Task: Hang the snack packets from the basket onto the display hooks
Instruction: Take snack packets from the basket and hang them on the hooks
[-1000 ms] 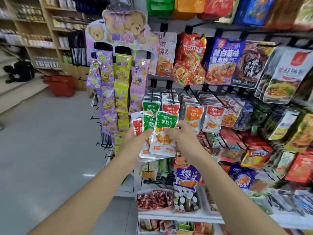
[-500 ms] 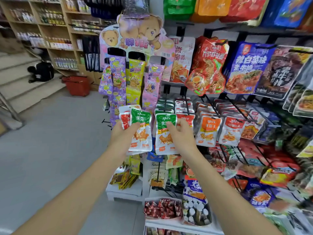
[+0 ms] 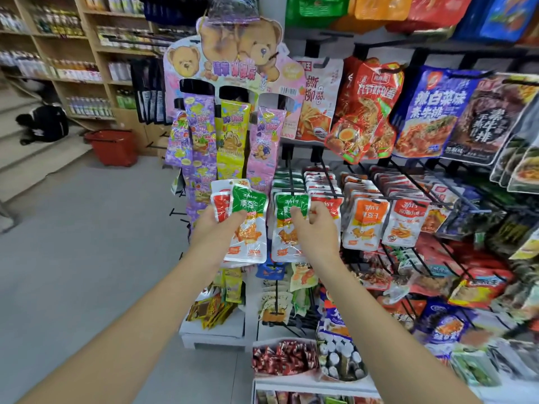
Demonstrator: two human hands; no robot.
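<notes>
Right hand (image 3: pixel 316 228): pinches one green-top packet (image 3: pixel 284 237) at its top. Left hand (image 3: pixel 215 225): grips spare packets (image 3: pixel 249 228). Advice: line hang-hole with hook (image 3: pixel 289 173) tip, slide back level.

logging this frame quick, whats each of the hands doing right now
Left hand: grips a bunch of snack packets.
Right hand: pinches one green-topped packet.
</notes>
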